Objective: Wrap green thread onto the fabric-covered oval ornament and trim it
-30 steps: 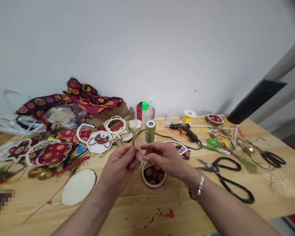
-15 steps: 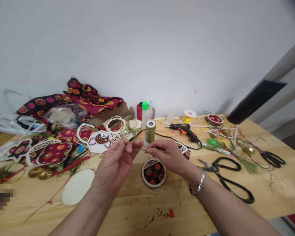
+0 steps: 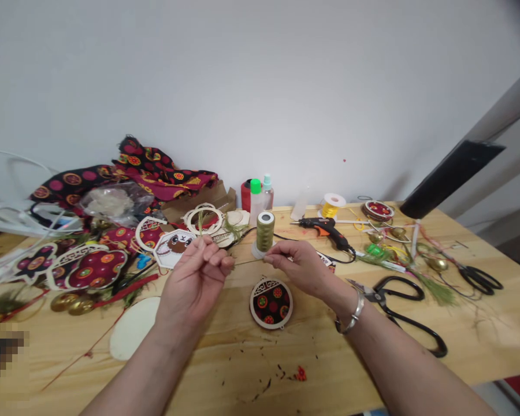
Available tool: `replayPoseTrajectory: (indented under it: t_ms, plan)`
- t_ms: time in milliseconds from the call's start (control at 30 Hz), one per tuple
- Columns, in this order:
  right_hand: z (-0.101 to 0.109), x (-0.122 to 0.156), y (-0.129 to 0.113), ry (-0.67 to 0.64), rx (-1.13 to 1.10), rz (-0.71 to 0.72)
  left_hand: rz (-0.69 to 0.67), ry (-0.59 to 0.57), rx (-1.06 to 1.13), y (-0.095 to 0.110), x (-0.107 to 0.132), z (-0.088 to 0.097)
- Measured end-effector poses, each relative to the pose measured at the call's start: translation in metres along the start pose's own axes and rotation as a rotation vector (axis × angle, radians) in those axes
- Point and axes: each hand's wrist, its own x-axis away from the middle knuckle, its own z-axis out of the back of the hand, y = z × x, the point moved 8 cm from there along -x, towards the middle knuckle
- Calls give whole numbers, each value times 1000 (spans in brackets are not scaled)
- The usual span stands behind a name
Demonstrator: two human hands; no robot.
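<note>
A strand of olive-green thread (image 3: 248, 262) runs taut between my two hands. My left hand (image 3: 198, 277) is closed on one end, with loose green thread ends sticking up above the fingertips. The fingers of my right hand (image 3: 292, 263) pinch the other end; a bracelet circles that wrist. Right behind the strand stands an olive thread spool (image 3: 265, 232), upright. Below it on the table lies a round pendant (image 3: 271, 305) with a pale wooden rim, lattice top and dark flowered fabric.
Large black-handled scissors (image 3: 401, 312) lie at the right, with a hot glue gun (image 3: 325, 229) behind. Fabric-covered ornaments (image 3: 91, 268), a sheep-face piece (image 3: 173, 248) and patterned cloth (image 3: 156, 173) crowd the left. Small bottles (image 3: 255, 202) stand by the wall. Dark scraps (image 3: 301, 374) lie in front.
My hands have drawn apart: the left has moved left, the right slightly right. The thread stretch between them is longer. The pendant and spool have stayed put.
</note>
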Motion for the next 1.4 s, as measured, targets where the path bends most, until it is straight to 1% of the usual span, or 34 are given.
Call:
replayPoseTrajectory:
  t_ms: [200, 400, 600, 767, 867, 1067, 1267, 1400]
  plan:
    - [6, -2, 3, 4, 18, -8, -20, -15, -39, 1, -1, -3]
    - [7, -4, 7, 14, -16, -37, -28, 4, -56, 2, -1, 0]
    - [8, -4, 12, 18, -30, -75, -65, 23, -92, 6, -3, 3]
    - [9, -4, 13, 24, -50, -84, -90, -7, -77, 8, -4, 4]
    - [10, -5, 11, 28, -40, -66, -91, -16, -76, 8, -4, 4]
    - [13, -5, 8, 48, 34, -5, -69, 16, -134, 6, -4, 5]
    - [14, -3, -5, 70, 142, 107, 44, 18, -185, -8, 1, 1]
    - [9, 2, -15, 57, 211, 184, 101, -1, -319, -19, 4, 1]
